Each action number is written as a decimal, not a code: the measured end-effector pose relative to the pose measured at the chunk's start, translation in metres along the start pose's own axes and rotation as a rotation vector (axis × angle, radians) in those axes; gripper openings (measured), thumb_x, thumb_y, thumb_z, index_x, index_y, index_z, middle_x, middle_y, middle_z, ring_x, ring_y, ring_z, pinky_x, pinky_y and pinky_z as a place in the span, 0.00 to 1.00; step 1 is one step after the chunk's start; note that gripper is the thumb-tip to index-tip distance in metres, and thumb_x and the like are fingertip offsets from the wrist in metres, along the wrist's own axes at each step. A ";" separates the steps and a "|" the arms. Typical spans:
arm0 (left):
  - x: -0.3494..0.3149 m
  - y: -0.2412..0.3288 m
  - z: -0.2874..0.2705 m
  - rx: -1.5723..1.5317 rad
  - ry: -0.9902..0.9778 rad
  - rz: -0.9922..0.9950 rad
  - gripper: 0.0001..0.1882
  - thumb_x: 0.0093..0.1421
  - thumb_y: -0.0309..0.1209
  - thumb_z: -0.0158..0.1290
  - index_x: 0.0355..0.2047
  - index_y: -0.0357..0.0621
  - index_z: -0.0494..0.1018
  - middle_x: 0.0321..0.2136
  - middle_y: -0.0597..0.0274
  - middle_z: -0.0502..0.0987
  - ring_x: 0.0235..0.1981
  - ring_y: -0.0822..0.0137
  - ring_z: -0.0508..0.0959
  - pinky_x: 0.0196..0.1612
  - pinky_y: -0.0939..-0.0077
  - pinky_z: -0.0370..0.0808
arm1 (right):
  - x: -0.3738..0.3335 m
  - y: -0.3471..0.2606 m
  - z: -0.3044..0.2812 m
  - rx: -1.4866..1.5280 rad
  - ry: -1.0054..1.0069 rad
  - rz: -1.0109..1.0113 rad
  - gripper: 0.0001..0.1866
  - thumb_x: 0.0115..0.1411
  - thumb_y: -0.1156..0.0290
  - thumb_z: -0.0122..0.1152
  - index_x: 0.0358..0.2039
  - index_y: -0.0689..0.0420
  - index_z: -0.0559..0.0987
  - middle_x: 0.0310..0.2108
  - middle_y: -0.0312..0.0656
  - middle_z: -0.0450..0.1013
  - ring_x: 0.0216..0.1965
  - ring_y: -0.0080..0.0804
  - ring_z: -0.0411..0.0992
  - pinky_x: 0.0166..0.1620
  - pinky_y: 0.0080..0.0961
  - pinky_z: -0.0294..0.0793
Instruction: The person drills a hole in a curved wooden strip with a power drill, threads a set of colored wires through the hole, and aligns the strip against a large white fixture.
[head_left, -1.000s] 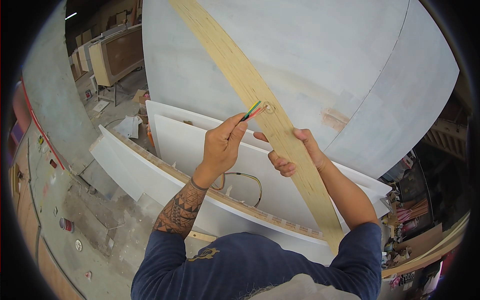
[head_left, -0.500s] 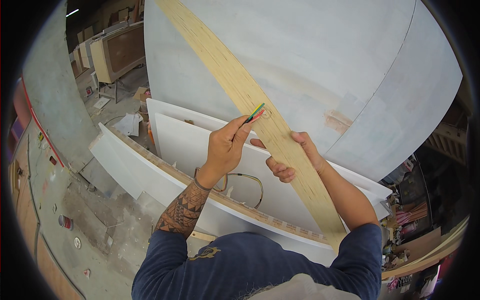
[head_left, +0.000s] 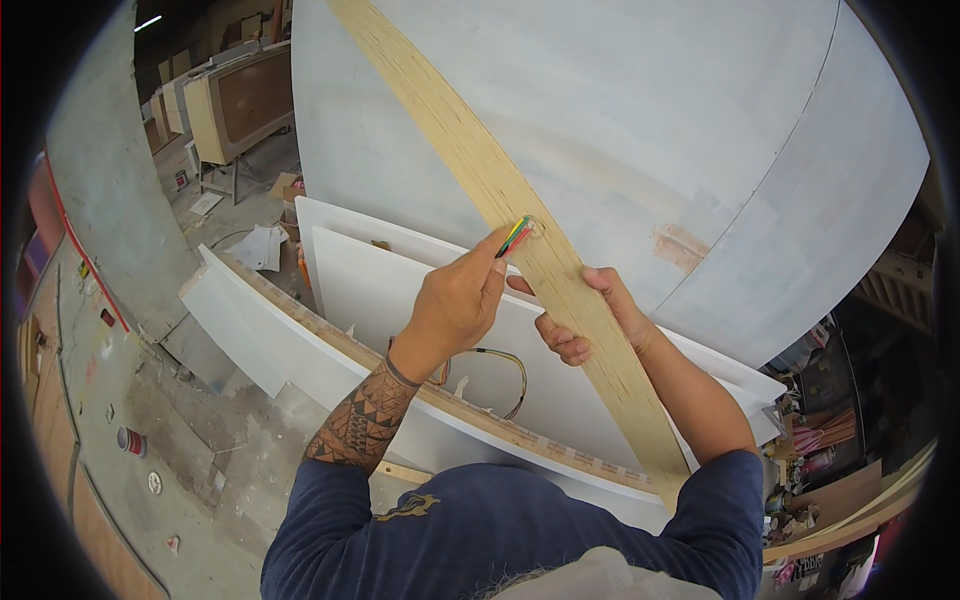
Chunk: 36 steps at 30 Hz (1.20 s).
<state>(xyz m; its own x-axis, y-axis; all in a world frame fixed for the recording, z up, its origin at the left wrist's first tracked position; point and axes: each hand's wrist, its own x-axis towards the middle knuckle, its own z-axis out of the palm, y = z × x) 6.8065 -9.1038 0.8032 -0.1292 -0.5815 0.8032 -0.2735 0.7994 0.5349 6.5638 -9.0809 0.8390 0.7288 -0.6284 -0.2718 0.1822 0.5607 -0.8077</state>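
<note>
A: From the left, then: a bunch of coloured wires is being pinched by the left hand, thumb and forefinger closed on it.

B: And lower down?

A: Below those fingertips a loop of cable is seen against a white panel. Whether it is joined to the bunch cannot be told.

B: The wire ends?

A: Just past the left fingertips, over the face of the pale wooden strip and right beside a round mark. Whether anything has been entered there cannot be told.

B: Over to the right, now!

A: The strip is clamped by the right hand below the wires: thumb at its right edge, fingers curled round its left edge from behind.

B: So the step in hand?

A: A lining-up of wire ends with the mark, it would be judged — delicate stuff.

B: And what is called for?

A: The strip should be held steady by the right fingers, and the ends kept bunched — one splayed strand could be snagged.
</note>
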 end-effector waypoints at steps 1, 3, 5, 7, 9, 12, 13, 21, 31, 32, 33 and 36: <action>0.001 0.004 -0.003 0.001 -0.002 0.000 0.17 0.74 0.25 0.52 0.60 0.35 0.76 0.29 0.51 0.79 0.26 0.57 0.79 0.32 0.67 0.75 | 0.000 0.000 0.002 -0.022 0.005 -0.009 0.51 0.61 0.30 0.54 0.77 0.48 0.60 0.26 0.41 0.65 0.17 0.21 0.58 0.21 0.18 0.60; 0.004 0.010 -0.005 0.010 -0.114 -0.105 0.18 0.73 0.24 0.52 0.62 0.36 0.75 0.31 0.49 0.80 0.28 0.55 0.81 0.34 0.64 0.77 | -0.001 0.000 0.002 -0.044 0.013 -0.020 0.51 0.61 0.30 0.54 0.76 0.48 0.60 0.26 0.40 0.65 0.17 0.21 0.58 0.21 0.17 0.61; 0.004 -0.007 -0.001 0.029 -0.005 0.055 0.18 0.73 0.23 0.52 0.62 0.37 0.76 0.31 0.50 0.81 0.28 0.56 0.81 0.33 0.64 0.78 | 0.003 0.001 0.001 -0.048 -0.004 -0.015 0.50 0.61 0.30 0.53 0.76 0.47 0.61 0.25 0.40 0.65 0.17 0.21 0.58 0.21 0.18 0.61; 0.004 -0.015 0.002 0.029 0.101 0.214 0.18 0.73 0.23 0.53 0.62 0.39 0.76 0.31 0.50 0.81 0.27 0.57 0.81 0.32 0.64 0.78 | 0.002 0.001 0.004 -0.055 0.015 -0.015 0.50 0.61 0.29 0.53 0.76 0.46 0.61 0.26 0.40 0.65 0.17 0.20 0.58 0.21 0.18 0.61; 0.004 -0.015 0.002 0.125 -0.015 0.130 0.20 0.71 0.27 0.55 0.62 0.44 0.76 0.28 0.56 0.80 0.24 0.55 0.81 0.30 0.61 0.80 | -0.001 0.001 0.004 -0.060 0.045 -0.014 0.50 0.61 0.29 0.52 0.76 0.45 0.61 0.26 0.40 0.65 0.17 0.20 0.59 0.21 0.18 0.61; 0.012 -0.016 0.001 0.120 0.035 0.172 0.15 0.70 0.28 0.58 0.56 0.45 0.80 0.24 0.59 0.76 0.22 0.57 0.79 0.28 0.63 0.78 | -0.002 0.003 0.005 -0.045 0.027 -0.020 0.49 0.62 0.29 0.52 0.76 0.44 0.61 0.25 0.39 0.65 0.18 0.20 0.59 0.21 0.18 0.62; 0.014 -0.014 0.000 0.120 0.032 0.171 0.15 0.70 0.28 0.58 0.56 0.45 0.80 0.24 0.59 0.76 0.22 0.57 0.79 0.28 0.63 0.78 | -0.002 0.004 0.004 -0.081 0.063 -0.016 0.48 0.63 0.29 0.52 0.76 0.44 0.61 0.25 0.38 0.64 0.18 0.19 0.59 0.22 0.18 0.62; 0.026 -0.010 -0.013 0.046 -0.116 0.040 0.10 0.72 0.32 0.56 0.46 0.41 0.83 0.27 0.53 0.82 0.23 0.55 0.80 0.30 0.62 0.77 | -0.001 0.010 -0.002 -0.320 0.169 -0.058 0.43 0.67 0.32 0.46 0.75 0.44 0.61 0.24 0.33 0.63 0.19 0.18 0.59 0.23 0.18 0.62; 0.030 0.001 -0.022 -0.240 -0.261 -0.340 0.13 0.74 0.33 0.56 0.49 0.38 0.84 0.23 0.60 0.79 0.21 0.75 0.70 0.28 0.75 0.69 | -0.005 0.005 0.003 -0.415 0.234 -0.040 0.44 0.67 0.31 0.46 0.76 0.42 0.61 0.24 0.31 0.61 0.20 0.17 0.57 0.24 0.18 0.59; 0.029 0.004 -0.019 -0.117 -0.216 -0.253 0.13 0.73 0.33 0.57 0.50 0.38 0.84 0.23 0.59 0.79 0.21 0.76 0.70 0.28 0.75 0.69 | -0.005 0.005 0.001 -0.382 0.207 -0.037 0.45 0.66 0.31 0.47 0.76 0.42 0.62 0.24 0.32 0.61 0.19 0.17 0.57 0.23 0.18 0.59; 0.028 0.006 -0.017 0.006 -0.171 -0.165 0.13 0.73 0.33 0.57 0.50 0.38 0.84 0.23 0.59 0.80 0.21 0.76 0.70 0.28 0.75 0.70 | -0.006 0.005 0.002 -0.382 0.205 -0.036 0.45 0.66 0.31 0.47 0.76 0.42 0.62 0.24 0.32 0.61 0.19 0.17 0.57 0.23 0.18 0.59; 0.031 0.008 -0.020 0.038 -0.180 -0.098 0.13 0.73 0.33 0.58 0.50 0.38 0.84 0.23 0.59 0.80 0.21 0.76 0.70 0.28 0.76 0.70 | -0.008 0.003 0.005 -0.302 0.161 -0.013 0.46 0.65 0.30 0.49 0.76 0.43 0.62 0.24 0.32 0.62 0.19 0.16 0.57 0.22 0.17 0.60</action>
<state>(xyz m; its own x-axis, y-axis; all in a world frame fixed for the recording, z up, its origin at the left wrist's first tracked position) 6.8195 -9.1126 0.8374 -0.2675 -0.6768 0.6858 -0.3288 0.7332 0.5953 6.5617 -9.0717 0.8413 0.6098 -0.7249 -0.3203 -0.0308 0.3822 -0.9236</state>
